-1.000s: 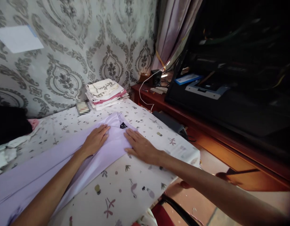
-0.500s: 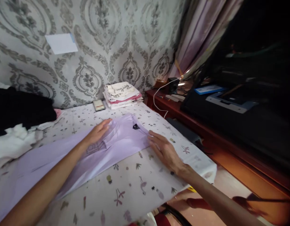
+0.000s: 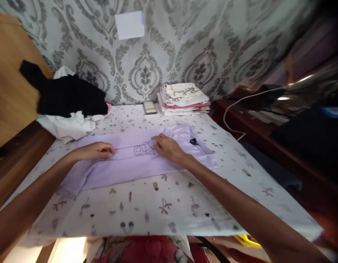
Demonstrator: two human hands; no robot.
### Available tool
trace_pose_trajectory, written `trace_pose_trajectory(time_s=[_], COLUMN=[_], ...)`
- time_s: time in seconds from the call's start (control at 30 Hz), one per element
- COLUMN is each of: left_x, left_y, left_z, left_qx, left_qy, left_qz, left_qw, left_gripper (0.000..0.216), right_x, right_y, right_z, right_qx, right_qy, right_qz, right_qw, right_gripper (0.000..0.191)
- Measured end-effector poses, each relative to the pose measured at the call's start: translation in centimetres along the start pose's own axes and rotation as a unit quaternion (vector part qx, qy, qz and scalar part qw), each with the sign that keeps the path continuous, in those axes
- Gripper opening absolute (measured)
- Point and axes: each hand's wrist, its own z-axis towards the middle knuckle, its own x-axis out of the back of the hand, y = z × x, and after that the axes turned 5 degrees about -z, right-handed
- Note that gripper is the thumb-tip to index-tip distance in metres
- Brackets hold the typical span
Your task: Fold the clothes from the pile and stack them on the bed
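A lavender T-shirt lies lengthwise on the patterned bed sheet, its sides folded in to make a long strip. Its neckline with a dark label is on the right, and a dark line print shows in the middle. My left hand is closed at the left part of the shirt, thumb and fingertips together at its surface. Over the print rests my right hand, fingers bent and somewhat apart, their tips touching the fabric beside small wrinkles. The shirt's lower left end spreads out wider, with a loose fold.
Folded clothes stand stacked at the wall, beside a small blurred box. A heap of black clothing and white clothing lies at the back left. A white cable hangs by the dark red desk on the right.
My view has turned left. My left hand has moved toward the shirt's left end and closed; my right hand has gone from the neckline to the print. The shirt lies flatter.
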Motion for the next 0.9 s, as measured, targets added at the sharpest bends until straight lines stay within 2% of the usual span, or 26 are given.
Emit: trace_pose_trajectory(time_s=[0.13,0.23,0.33,0.43,0.53,0.63,0.8,0.9], left_x=[0.9,0.9,-0.5,-2.1,-2.0,-0.5,1.6,1.8], left_y=[-1.3,-1.6,-0.8,-0.1,-0.9,-3.0,-5.3,-5.4], left_z=[-3.1,-4.9,-5.9,-6.4,-6.9,-7.4,-8.0,-8.2], left_qx=[0.057,0.079,0.102,0.118,0.132,0.154,0.130,0.132], left_qy=[-0.032,-0.037,0.016,0.076,0.092,0.096,0.090,0.096], left_qz=[-0.005,0.002,0.073,0.183,0.234,0.180,0.017,-0.019], left_qw=[0.998,0.996,0.992,0.973,0.959,0.967,0.987,0.986], left_gripper=[0.036,0.039,0.033,0.016,0.017,0.013,0.022,0.031], right_x=[-2.4,-3.4,-3.7,-3.6,-3.5,-3.6,-4.0,-3.6], right_y=[0.8,1.3,1.3,1.2,1.6,2.4,3.9,5.1], right_z=[0.9,0.7,0.5,0.6,0.8,1.0,1.0,1.1], right_qx=[-0.025,-0.011,-0.001,0.000,-0.002,-0.014,-0.046,-0.062], right_qy=[0.047,0.084,0.096,0.108,0.123,0.135,0.138,0.175], right_qz=[0.007,0.017,0.012,0.021,0.062,0.138,0.290,0.276], right_qw=[0.999,0.996,0.995,0.994,0.990,0.981,0.946,0.943], right_gripper=[0.031,0.033,0.035,0.036,0.037,0.037,0.036,0.036])
